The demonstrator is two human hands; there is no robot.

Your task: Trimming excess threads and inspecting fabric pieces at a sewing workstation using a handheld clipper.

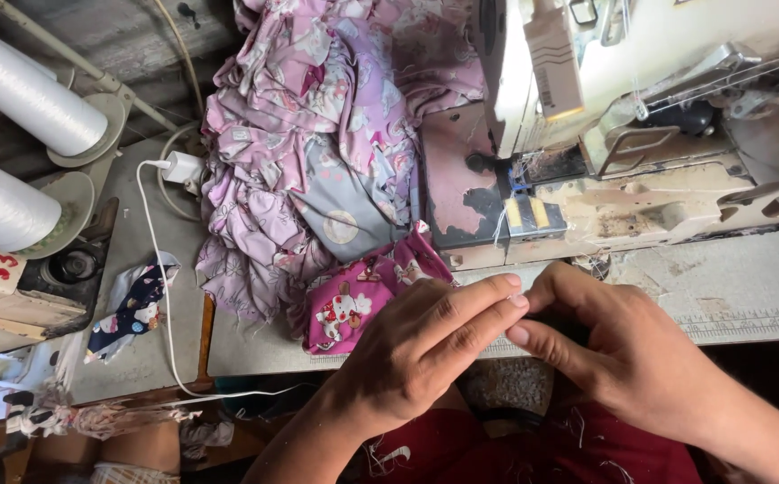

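Your left hand [416, 354] and right hand [627, 354] meet fingertip to fingertip just below the sewing machine [649, 134], at the desk [748, 287] edge. Both grips are pinched nearly closed on something small and dark; what it is, you cannot tell. The worn grey desk carries a heap of pink printed fabric [318, 152] left of the machine, then a white charger cable [161, 269] and white thread cones [22, 90] farther left.

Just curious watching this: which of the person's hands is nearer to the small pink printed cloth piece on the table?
Left. The left hand lies right beside the pink printed piece, just to its right; the right hand sits farther right, beyond the left.
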